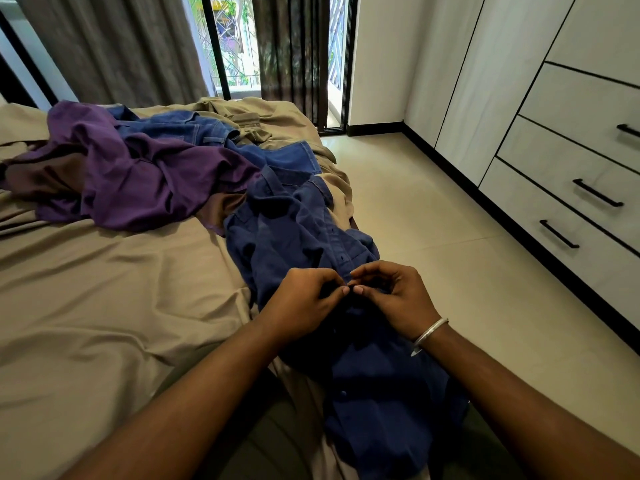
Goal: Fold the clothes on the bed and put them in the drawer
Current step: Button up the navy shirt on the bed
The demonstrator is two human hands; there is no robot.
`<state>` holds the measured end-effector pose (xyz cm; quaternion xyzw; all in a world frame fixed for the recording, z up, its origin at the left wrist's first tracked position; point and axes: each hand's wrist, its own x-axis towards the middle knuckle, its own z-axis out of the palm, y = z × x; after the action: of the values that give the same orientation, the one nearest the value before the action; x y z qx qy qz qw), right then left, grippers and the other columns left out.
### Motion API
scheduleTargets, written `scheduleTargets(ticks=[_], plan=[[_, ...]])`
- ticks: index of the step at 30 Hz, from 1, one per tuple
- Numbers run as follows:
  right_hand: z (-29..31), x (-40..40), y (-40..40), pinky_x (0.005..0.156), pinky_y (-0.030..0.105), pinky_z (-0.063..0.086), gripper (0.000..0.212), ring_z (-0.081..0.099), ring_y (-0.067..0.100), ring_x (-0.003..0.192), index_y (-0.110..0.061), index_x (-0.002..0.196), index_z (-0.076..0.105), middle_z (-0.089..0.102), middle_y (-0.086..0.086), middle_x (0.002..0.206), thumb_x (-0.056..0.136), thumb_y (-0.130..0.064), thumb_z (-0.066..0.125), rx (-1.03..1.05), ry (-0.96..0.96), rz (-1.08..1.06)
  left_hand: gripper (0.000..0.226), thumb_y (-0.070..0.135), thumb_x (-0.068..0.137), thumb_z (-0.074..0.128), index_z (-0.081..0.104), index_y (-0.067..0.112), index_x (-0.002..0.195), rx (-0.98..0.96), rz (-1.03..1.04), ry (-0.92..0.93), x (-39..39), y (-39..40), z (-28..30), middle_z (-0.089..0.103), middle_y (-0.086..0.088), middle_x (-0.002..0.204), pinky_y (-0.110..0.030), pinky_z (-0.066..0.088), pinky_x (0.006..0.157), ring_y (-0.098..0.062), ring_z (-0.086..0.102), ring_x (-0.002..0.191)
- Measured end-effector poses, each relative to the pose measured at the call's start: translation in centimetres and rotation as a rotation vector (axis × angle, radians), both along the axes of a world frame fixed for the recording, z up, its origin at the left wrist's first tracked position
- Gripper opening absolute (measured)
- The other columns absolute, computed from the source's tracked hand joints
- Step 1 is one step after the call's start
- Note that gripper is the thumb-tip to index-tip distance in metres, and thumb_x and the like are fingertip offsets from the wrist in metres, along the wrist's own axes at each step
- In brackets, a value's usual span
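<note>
On bed: both hands' fingers pinching blue shirt placket.

We are looking at a pale tiled floor shining a little beside the bed, which is wearing a tan sheet. White cupboards are standing along the right wall, with black handles sticking out. Grey curtains are hanging by a tall glass door, and daylight is coming in. A black strip is running along the wall's bottom.
</note>
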<state>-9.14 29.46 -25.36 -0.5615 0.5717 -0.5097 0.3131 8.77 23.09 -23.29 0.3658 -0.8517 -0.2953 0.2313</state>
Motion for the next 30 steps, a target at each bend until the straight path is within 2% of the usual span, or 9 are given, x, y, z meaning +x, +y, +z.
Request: scheduleTargets(ticks=[8, 10, 12, 16, 19, 22, 26, 28, 30], plan=[[0.21, 0.48, 0.25, 0.089, 0.034, 0.058, 0.031, 0.071, 0.012, 0.095, -0.014, 0.104, 0.073, 0.075, -0.001, 0.099, 0.076, -0.008, 0.083, -0.052, 0.032, 0.028, 0.016, 0.028, 0.098, 0.060, 0.070, 0.020, 0.087, 0.235, 0.082, 0.092, -0.35, -0.21, -0.09, 0.066, 0.011, 0.070, -0.011, 0.042, 0.054, 0.004, 0.060, 0.062], [0.29, 0.58, 0.11, 0.088, 0.030, 0.058, 0.031, 0.071, 0.010, 0.093, -0.016, 0.104, 0.072, 0.074, -0.002, 0.099, 0.076, -0.008, 0.083, -0.065, 0.057, 0.022, 0.019, 0.028, 0.098, 0.060, 0.070, 0.019, 0.086, 0.305, 0.092, 0.115, -0.39, -0.36, -0.08, 0.068, 0.005, 0.071, -0.023, 0.049, 0.058, -0.005, 0.065, 0.065], [0.42, 0.57, -0.02, 0.086, 0.025, 0.057, 0.031, 0.071, 0.008, 0.092, -0.017, 0.104, 0.072, 0.074, -0.003, 0.098, 0.076, -0.008, 0.083, -0.076, 0.098, 0.026, 0.021, 0.028, 0.099, 0.058, 0.071, 0.017, 0.087, 0.382, 0.092, 0.133, -0.40, -0.57, -0.17, 0.070, -0.004, 0.074, -0.040, 0.052, 0.064, -0.024, 0.068, 0.072], [0.42, 0.38, -0.27, 0.083, 0.016, 0.053, 0.028, 0.069, 0.002, 0.088, -0.018, 0.102, 0.072, 0.074, -0.008, 0.094, 0.077, -0.008, 0.082, -0.083, 0.186, 0.011, 0.020, 0.027, 0.099, 0.058, 0.071, 0.014, 0.091, 0.511, 0.110, 0.178, -0.46, -0.62, -0.28, 0.069, -0.015, 0.078, -0.042, 0.055, 0.063, -0.032, 0.068, 0.072], [0.31, 0.33, -0.32, 0.082, 0.013, 0.051, 0.026, 0.068, 0.001, 0.089, -0.018, 0.099, 0.072, 0.072, -0.010, 0.093, 0.078, -0.005, 0.080, -0.084, 0.176, -0.013, 0.014, 0.027, 0.096, 0.063, 0.072, 0.017, 0.093, 0.479, 0.107, 0.190, -0.38, -0.56, -0.32, 0.073, -0.007, 0.083, -0.044, 0.058, 0.071, -0.027, 0.071, 0.078], [0.24, 0.24, -0.23, 0.081, 0.014, 0.052, 0.028, 0.069, 0.001, 0.088, -0.021, 0.097, 0.071, 0.072, -0.010, 0.091, 0.077, -0.004, 0.080, -0.092, 0.179, -0.019, 0.013, 0.028, 0.095, 0.064, 0.073, 0.020, 0.092, 0.437, 0.085, 0.182, -0.22, -0.49, -0.16, 0.074, 0.002, 0.080, -0.038, 0.058, 0.073, -0.015, 0.071, 0.077], [0.09, 0.11, -0.03, 0.081, 0.012, 0.051, 0.026, 0.069, -0.001, 0.088, -0.015, 0.097, 0.073, 0.072, -0.010, 0.091, 0.077, -0.002, 0.080, -0.096, 0.204, -0.015, 0.012, 0.030, 0.094, 0.066, 0.075, 0.024, 0.098, 0.231, 0.053, 0.002, -0.05, -0.22, -0.05, 0.069, 0.016, 0.077, -0.010, 0.047, 0.062, 0.007, 0.065, 0.073], [0.02, 0.22, 0.07, 0.081, 0.010, 0.050, 0.025, 0.068, -0.002, 0.088, -0.013, 0.098, 0.073, 0.071, -0.012, 0.091, 0.077, -0.001, 0.079, -0.103, 0.211, -0.010, 0.013, 0.028, 0.094, 0.065, 0.076, 0.022, 0.100, 0.141, 0.022, -0.068, -0.03, -0.12, -0.03, 0.066, 0.019, 0.075, -0.007, 0.044, 0.060, 0.009, 0.063, 0.072], [0.11, 0.22, 0.06, 0.081, 0.010, 0.050, 0.024, 0.068, -0.003, 0.088, -0.013, 0.098, 0.073, 0.071, -0.013, 0.091, 0.078, -0.001, 0.079, -0.113, 0.204, -0.013, 0.013, 0.026, 0.094, 0.065, 0.076, 0.021, 0.097, 0.148, 0.026, -0.070, -0.09, -0.01, 0.07, 0.066, 0.018, 0.071, -0.007, 0.043, 0.057, 0.007, 0.063, 0.069]])
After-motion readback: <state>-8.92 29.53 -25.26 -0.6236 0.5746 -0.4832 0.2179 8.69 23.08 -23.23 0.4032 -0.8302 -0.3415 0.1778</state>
